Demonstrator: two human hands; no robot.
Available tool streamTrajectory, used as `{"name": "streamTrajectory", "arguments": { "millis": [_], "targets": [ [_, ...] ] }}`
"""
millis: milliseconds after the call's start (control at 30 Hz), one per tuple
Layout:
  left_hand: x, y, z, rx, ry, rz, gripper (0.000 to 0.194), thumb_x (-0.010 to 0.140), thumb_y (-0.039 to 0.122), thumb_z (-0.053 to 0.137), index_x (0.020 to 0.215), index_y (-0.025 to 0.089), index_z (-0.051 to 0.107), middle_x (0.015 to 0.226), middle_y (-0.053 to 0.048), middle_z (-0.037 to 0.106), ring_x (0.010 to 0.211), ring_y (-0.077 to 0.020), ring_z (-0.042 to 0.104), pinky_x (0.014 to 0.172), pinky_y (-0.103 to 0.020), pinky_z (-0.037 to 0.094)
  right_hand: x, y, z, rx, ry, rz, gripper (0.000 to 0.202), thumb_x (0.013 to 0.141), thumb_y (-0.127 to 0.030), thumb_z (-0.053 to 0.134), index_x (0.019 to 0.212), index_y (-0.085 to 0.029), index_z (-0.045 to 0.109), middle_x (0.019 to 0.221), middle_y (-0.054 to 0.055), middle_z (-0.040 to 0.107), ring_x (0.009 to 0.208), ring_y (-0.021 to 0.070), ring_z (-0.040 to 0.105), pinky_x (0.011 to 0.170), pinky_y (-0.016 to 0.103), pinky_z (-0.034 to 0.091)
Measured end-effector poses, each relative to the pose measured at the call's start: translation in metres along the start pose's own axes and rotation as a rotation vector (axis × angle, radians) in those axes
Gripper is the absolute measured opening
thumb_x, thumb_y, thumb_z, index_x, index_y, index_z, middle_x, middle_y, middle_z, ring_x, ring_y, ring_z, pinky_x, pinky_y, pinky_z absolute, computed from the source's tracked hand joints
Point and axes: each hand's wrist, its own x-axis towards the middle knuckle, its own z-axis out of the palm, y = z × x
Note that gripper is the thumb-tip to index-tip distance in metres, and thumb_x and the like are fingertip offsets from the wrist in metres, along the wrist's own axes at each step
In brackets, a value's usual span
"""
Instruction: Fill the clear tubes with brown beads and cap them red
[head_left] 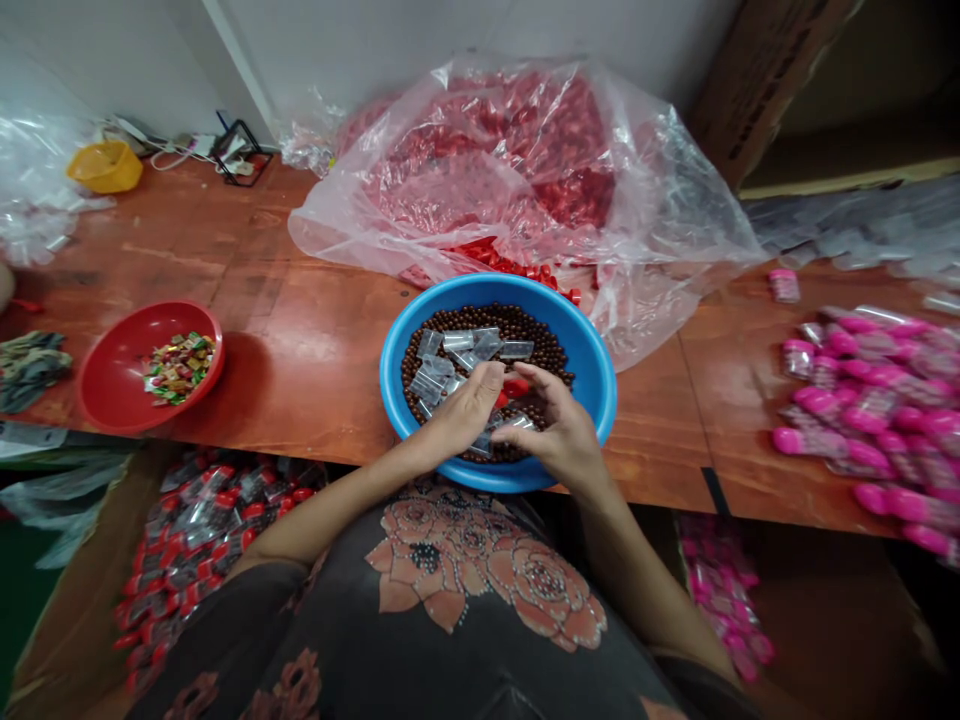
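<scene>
Both hands are over a blue bowl (391,400) of small brown balls (525,325), with several clear plastic tubes (459,341) lying on top. My left hand (466,408) is closed at a red cap (514,387), its thumb upward; the lower fingers are hidden. Facing it, my right hand (564,428) is curved, with thumb and fingers apart and fingertips close to the same red cap. Clear tubes lie just behind the gap between its thumb and fingers; I cannot make out whether one is held.
A large clear bag (510,170) of red caps spills open behind the bowl. To the left is a red bowl (112,350) of wrapped sweets (180,368). Pink-capped tubes (877,400) pile up at right. Red-capped tubes (202,530) fill a box below the table edge.
</scene>
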Motion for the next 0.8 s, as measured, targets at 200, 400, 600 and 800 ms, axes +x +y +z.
{"name": "streamTrajectory", "arguments": {
  "millis": [200,400,600,800],
  "targets": [
    [0.002,-0.001,0.003,-0.206,0.082,-0.08,0.059,0.096,0.067,0.03,0.122,0.02,0.055,0.114,-0.012,0.065,0.114,-0.0249,0.06,0.097,-0.039,0.049,-0.001,-0.011,0.011,-0.346,-0.011,-0.233,0.08,0.079,-0.042,0.075,0.148,-0.024,0.038,0.139,0.014,0.057,0.124,0.0316,0.057,0.103,0.054,0.048],
    [-0.001,0.006,-0.01,-0.62,-0.371,-0.355,0.059,0.091,0.062,0.05,0.122,0.012,0.061,0.07,-0.01,0.066,0.064,-0.0211,0.067,0.058,-0.032,0.054,-0.002,-0.013,0.004,-0.281,0.001,-0.294,0.087,0.072,-0.043,0.08,0.147,-0.028,0.038,0.138,0.011,0.057,0.124,0.0299,0.055,0.104,0.05,0.048],
    [-0.002,0.002,0.003,-0.587,-0.061,-0.149,0.072,0.086,0.045,0.065,0.149,0.025,0.039,0.09,-0.006,0.069,0.077,-0.0172,0.066,0.07,-0.032,0.057,0.0,-0.008,-0.001,-0.506,-0.011,-0.323,0.088,0.073,-0.051,0.077,0.146,-0.022,0.037,0.134,0.015,0.056,0.125,0.0337,0.051,0.105,0.055,0.044],
    [-0.007,0.002,0.006,-0.362,0.056,-0.026,0.076,0.086,0.044,0.066,0.153,0.025,0.036,0.09,-0.002,0.068,0.081,-0.0149,0.061,0.08,-0.031,0.054,0.0,-0.007,0.005,-0.562,0.108,-0.387,0.072,0.076,-0.043,0.072,0.138,-0.022,0.043,0.122,0.015,0.061,0.115,0.0332,0.057,0.096,0.052,0.048]
  ]
}}
